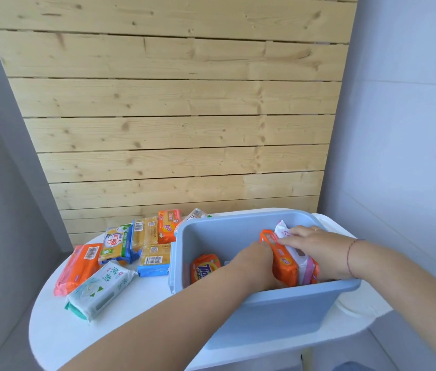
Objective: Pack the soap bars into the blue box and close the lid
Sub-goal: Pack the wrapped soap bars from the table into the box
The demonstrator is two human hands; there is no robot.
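Seven soap packs (120, 253) lie on the bench (131, 317); both hands (316, 245) grip upright packs (283, 259) inside the blue box (278, 309).

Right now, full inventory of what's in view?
blue box: 1, light blue, on table, right, lid off
Tide soap bar: 1, orange, inside box, left
upright soap bars: orange, white and pink packs on edge, inside box, right; count unclear
loose soap bars: about 8, orange, yellow, white-green, on table left of box
table: 1, white, round
wood panel: 1, pale, behind
left hand: in box, against orange pack
right hand: fingers on upright packs
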